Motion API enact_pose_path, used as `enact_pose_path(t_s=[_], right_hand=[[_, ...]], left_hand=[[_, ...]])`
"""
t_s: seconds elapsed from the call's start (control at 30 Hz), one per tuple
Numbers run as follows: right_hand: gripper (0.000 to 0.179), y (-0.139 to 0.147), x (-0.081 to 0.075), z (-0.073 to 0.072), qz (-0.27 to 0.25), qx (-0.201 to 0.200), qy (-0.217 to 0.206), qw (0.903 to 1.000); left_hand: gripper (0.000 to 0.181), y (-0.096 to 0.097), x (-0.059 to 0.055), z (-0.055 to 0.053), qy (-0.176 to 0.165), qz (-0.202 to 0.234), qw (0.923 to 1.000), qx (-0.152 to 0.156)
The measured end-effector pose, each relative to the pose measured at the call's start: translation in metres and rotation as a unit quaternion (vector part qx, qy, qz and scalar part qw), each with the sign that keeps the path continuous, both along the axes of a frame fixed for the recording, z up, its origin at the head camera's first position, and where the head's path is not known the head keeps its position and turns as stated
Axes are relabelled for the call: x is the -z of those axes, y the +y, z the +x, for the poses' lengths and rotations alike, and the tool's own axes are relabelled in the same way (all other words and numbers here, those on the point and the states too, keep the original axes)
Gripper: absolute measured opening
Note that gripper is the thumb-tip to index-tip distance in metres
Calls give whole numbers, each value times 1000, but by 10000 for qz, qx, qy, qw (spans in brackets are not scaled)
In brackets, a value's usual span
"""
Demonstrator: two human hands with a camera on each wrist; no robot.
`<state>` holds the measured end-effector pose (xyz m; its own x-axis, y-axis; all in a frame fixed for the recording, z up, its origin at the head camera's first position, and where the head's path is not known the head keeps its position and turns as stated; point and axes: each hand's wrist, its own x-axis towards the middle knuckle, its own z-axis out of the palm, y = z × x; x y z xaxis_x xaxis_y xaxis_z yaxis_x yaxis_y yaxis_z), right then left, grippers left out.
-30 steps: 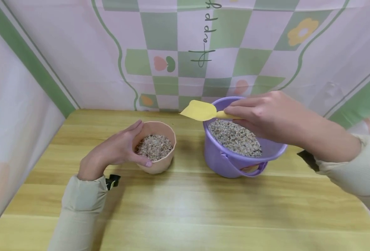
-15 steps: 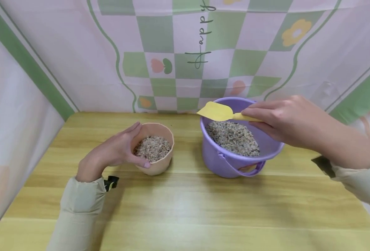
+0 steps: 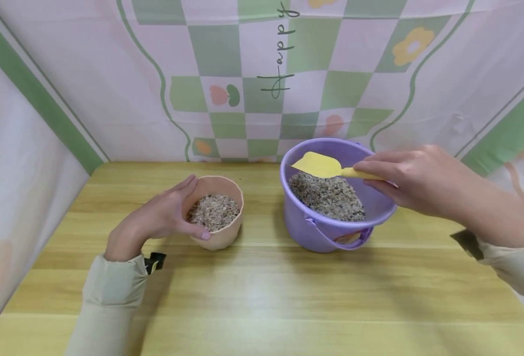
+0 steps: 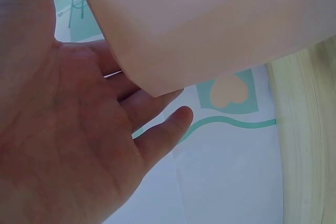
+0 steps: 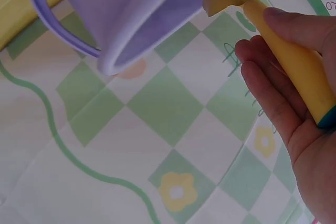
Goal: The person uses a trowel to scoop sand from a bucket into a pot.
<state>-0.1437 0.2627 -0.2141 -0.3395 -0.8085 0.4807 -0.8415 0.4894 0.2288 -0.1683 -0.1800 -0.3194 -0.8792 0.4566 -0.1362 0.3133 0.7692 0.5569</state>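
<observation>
My left hand point(image 3: 159, 211) grips the side of a peach pot point(image 3: 219, 236), thumb at the near rim and fingers round the far side. Coarse mixed gravel point(image 3: 214, 211) fills the lower part of that pot. To the right, a purple bucket point(image 3: 304, 225) holds more of the same gravel point(image 3: 328, 198), heaped toward its left side. Above the bucket's opening my right hand point(image 3: 426, 180) holds a yellow toy shovel point(image 3: 317, 164) by its handle, blade pointing left. In the right wrist view the thumb lies along the shovel handle point(image 5: 296, 66), with the fingers beneath it.
Both containers stand on a wood-grain table point(image 3: 253, 296). A patterned cloth backdrop point(image 3: 262, 89) rises behind the table's far edge. The bucket's purple carrying handle point(image 3: 353, 243) hangs down at its front.
My right hand and the shovel have moved right, from the gap beside the bucket to over its opening. The left hand keeps its hold on the pot. The view has shifted slightly.
</observation>
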Motion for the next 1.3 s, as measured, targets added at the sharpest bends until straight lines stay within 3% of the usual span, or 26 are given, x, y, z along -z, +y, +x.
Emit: enact_pose_path(t_s=[0.6, 0.93, 1.3], right_hand=[[63, 25, 21, -6, 451, 107, -434, 9980], [65, 28, 36, -9, 368, -20, -405, 9985], [55, 28, 43, -11, 204, -217, -886, 9956]], left_hand=[[139, -1, 2, 1, 4, 112, 9999, -10], [139, 0, 3, 1, 2, 93, 9999, -45], [138, -1, 2, 2, -34, 120, 9999, -84]])
